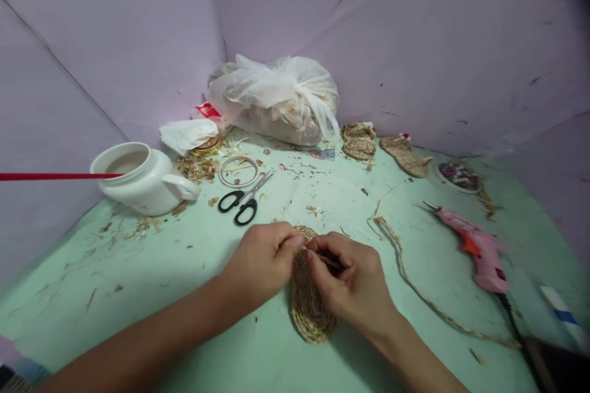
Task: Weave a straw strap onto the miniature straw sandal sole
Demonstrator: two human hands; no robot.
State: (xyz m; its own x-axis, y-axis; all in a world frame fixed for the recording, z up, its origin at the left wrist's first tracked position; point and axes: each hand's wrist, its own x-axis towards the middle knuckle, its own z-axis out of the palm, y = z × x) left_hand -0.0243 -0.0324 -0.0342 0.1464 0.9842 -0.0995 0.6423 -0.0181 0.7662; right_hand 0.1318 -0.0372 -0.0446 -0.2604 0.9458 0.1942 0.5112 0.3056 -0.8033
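Mat (308, 313) flat on table (175, 270), centre-front | left hand (260, 261) pinches its top edge | right hand (353, 285) closed on strand (330, 261) there | oval looks largely coiled, braid (405, 270) lies loose | glue gun (479, 252) right

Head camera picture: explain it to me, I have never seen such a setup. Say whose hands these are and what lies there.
One camera sits on a person's head and looks down at their own bare hands; no machine is involved. The left hand and right hand both grip the far edge of an oval straw mat on the green table. Around it lie scissors, a ring, a white pot, a plastic bag, a braid and a pink glue gun.
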